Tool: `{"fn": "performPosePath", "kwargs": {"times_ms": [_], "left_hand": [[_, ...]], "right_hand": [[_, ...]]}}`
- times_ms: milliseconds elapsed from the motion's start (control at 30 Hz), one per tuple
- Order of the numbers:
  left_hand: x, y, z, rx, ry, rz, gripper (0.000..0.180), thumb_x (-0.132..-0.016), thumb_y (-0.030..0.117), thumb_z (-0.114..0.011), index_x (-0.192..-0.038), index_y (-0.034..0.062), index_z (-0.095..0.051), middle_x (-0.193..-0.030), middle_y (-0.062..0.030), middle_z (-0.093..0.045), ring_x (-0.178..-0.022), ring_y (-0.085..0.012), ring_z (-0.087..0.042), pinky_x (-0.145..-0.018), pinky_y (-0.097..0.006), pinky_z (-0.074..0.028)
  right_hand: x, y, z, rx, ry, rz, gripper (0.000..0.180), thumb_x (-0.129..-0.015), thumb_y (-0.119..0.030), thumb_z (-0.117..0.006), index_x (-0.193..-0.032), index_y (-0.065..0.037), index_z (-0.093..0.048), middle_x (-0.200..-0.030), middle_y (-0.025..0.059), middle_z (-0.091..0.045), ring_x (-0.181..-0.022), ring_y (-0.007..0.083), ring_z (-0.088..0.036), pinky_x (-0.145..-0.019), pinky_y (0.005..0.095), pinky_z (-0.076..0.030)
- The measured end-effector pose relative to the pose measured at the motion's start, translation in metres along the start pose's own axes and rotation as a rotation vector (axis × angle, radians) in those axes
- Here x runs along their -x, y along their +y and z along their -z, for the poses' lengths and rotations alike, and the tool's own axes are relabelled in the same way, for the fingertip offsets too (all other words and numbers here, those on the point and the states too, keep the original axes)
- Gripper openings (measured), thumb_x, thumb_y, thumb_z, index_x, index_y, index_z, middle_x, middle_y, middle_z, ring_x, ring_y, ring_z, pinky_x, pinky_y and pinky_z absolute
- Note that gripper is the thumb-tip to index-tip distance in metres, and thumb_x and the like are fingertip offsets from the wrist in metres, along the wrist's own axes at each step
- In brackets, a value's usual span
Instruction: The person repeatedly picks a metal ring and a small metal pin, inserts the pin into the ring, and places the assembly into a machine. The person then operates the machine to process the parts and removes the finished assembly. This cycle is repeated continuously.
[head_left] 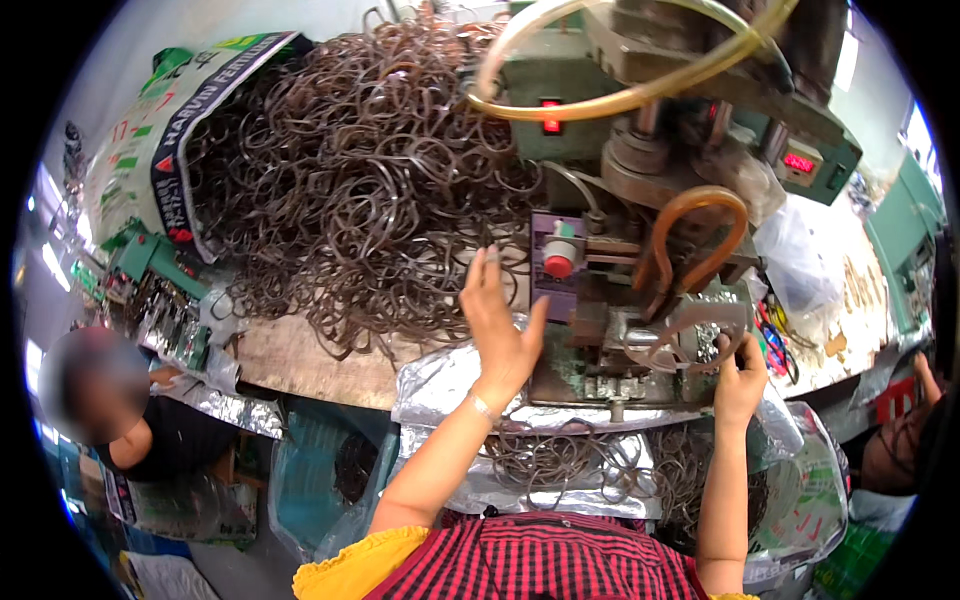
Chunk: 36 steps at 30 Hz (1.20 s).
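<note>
My left hand (502, 325) is raised with its fingers apart and holds nothing. It is beside a purple box (554, 292) with a red push button (558, 262), at the front edge of the pile of curled brown strips (385, 150). My right hand (740, 385) is at the front of a green press machine (620, 150). Its thumb and fingers pinch the end of a looped brown strip (690, 335), which lies across the metal fixture (615, 330). A thicker orange-brown loop (738, 235) stands upright just behind it.
A printed sack (150, 170) lies at the pile's left. A clear yellowish hose (590, 108) arches overhead. Pliers and cables (775, 335) are right of the fixture. More strips hang below the foil-covered table edge (435, 385). Co-workers sit left (170, 425) and right (905, 440). A teal bin (315, 480) stands below left.
</note>
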<state>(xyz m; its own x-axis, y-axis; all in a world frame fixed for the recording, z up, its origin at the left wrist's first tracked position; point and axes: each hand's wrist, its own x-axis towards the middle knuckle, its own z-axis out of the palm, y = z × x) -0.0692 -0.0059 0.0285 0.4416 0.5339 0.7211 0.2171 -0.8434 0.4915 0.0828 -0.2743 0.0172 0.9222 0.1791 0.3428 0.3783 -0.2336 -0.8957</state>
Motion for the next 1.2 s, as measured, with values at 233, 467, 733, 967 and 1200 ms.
{"fn": "performPosePath", "kwargs": {"times_ms": [233, 467, 733, 967, 1200], "left_hand": [[-0.017, -0.013, 0.007, -0.077, 0.071, -0.042, 0.081, -0.077, 0.021, -0.079, -0.144, 0.0015, -0.036, -0.145, -0.0204, -0.04, -0.121, -0.0374, -0.044, -0.104, -0.044, -0.034], [-0.064, -0.042, 0.105, -0.46, -0.404, -0.004, 0.031, -0.085, 0.03, -0.07, -0.074, 0.0019, -0.07, -0.072, -0.0137, -0.067, -0.066, -0.0314, -0.065, -0.061, -0.04, -0.051], [-0.012, -0.083, 0.043, -0.753, -0.212, 0.06, 0.027, -0.08, 0.03, -0.071, -0.069, 0.007, -0.065, -0.069, -0.0132, -0.066, -0.063, -0.0334, -0.065, -0.055, -0.045, -0.05], [-0.034, -0.085, 0.041, -0.528, -0.122, 0.05, 0.016, -0.081, 0.023, -0.071, -0.084, 0.0077, -0.068, -0.081, -0.012, -0.068, -0.073, -0.0337, -0.065, -0.063, -0.043, -0.051], [-0.019, -0.016, 0.062, 0.777, 0.279, 0.353, 0.027, -0.097, 0.004, -0.058, -0.124, 0.0009, -0.059, -0.091, -0.006, -0.068, -0.073, -0.0081, -0.06, -0.056, -0.02, -0.046]], "right_hand": [[0.0, -0.004, -0.022, -0.128, 0.025, 0.06, 0.016, -0.093, -0.003, -0.06, -0.105, 0.005, -0.066, -0.094, 0.0077, -0.068, -0.088, 0.013, -0.061, -0.082, 0.0269, -0.047], [-0.009, 0.003, -0.009, 0.065, 0.009, 0.139, 0.013, -0.092, -0.002, -0.06, -0.102, 0.002, -0.066, -0.091, 0.0076, -0.067, -0.087, 0.0146, -0.061, -0.082, 0.0279, -0.047], [0.024, -0.035, 0.004, -0.154, -0.073, 0.01, 0.017, -0.086, 0.001, -0.063, -0.101, 0.002, -0.071, -0.094, 0.0079, -0.07, -0.09, 0.0151, -0.064, -0.083, 0.0269, -0.048], [0.001, -0.093, -0.049, -0.337, -0.162, 0.122, 0.027, -0.081, -0.002, -0.067, -0.108, 0.002, -0.065, -0.096, 0.0095, -0.068, -0.089, 0.0178, -0.064, -0.083, 0.0293, -0.049], [0.004, -0.09, -0.057, -0.69, -0.21, -0.141, 0.045, -0.082, 0.002, -0.069, -0.124, 0.003, -0.054, -0.093, 0.0048, -0.066, -0.092, 0.0099, -0.061, -0.086, 0.0241, -0.046]]}}
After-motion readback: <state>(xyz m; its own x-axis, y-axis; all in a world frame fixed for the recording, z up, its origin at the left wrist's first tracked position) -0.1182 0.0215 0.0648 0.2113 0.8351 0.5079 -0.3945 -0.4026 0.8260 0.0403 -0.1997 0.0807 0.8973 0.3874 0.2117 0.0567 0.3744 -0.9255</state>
